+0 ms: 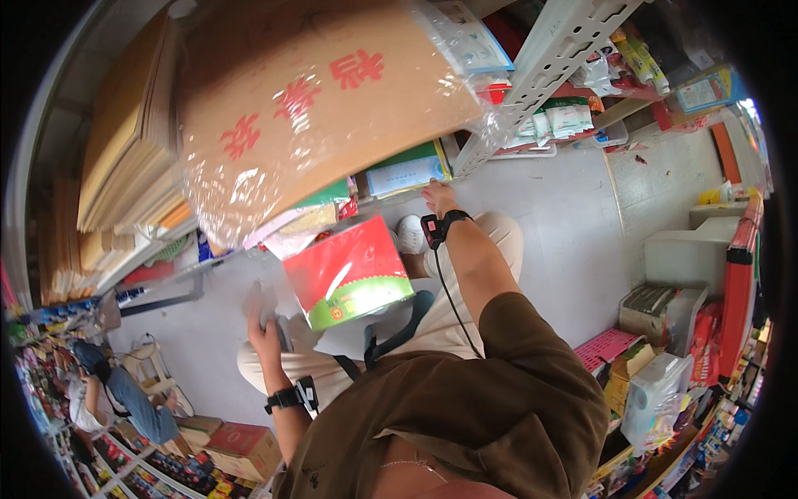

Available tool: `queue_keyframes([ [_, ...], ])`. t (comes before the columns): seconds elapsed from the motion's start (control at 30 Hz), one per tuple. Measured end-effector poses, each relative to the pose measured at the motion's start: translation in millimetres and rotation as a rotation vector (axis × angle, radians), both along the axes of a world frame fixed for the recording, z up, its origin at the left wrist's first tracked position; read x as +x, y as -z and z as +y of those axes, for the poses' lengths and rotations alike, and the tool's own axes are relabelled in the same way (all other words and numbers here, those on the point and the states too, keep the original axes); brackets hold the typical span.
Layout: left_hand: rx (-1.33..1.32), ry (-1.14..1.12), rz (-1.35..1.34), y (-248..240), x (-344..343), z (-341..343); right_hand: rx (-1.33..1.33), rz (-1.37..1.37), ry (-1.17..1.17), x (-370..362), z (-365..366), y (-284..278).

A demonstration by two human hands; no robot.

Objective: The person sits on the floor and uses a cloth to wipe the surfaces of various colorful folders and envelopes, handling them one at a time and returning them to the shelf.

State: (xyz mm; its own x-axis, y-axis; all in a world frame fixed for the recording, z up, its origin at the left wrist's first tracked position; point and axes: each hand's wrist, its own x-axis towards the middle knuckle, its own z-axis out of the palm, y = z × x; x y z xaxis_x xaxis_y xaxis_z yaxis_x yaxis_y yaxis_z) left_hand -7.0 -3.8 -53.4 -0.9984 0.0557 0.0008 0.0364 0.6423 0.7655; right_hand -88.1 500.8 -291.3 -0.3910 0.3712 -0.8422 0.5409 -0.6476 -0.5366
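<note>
My left hand (264,333) is low beside my left knee, its fingers smeared by motion. A blurred pale grey patch lies just above it, and I cannot make out whether the hand holds anything. My right hand (440,197) reaches forward to the front of the low shelf, fingers apart, at the edge of a blue-and-white flat pack (406,177). Between my arms is a red and green packet (349,279) in shiny clear wrap, with its far side close to the shelf. What supports it is hidden.
Large brown paper envelopes in clear plastic (324,100) jut out above the low shelf. Beside them stands a stack of envelopes (137,141). A white perforated shelf post (553,71) rises at right. Plastic bins (665,312) line the right; another person (141,399) sits at lower left.
</note>
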Motion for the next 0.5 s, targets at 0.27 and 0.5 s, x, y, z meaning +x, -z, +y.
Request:
queue_keyframes([
  [0.27, 0.039, -0.101, -0.096, -30, -10, 14, 0.490, 0.194, 0.033, -7, -16, 74],
  [0.5, -0.002, -0.106, -0.110, -26, 0, 17, 0.020, -0.018, 0.078, -9, -9, 49],
])
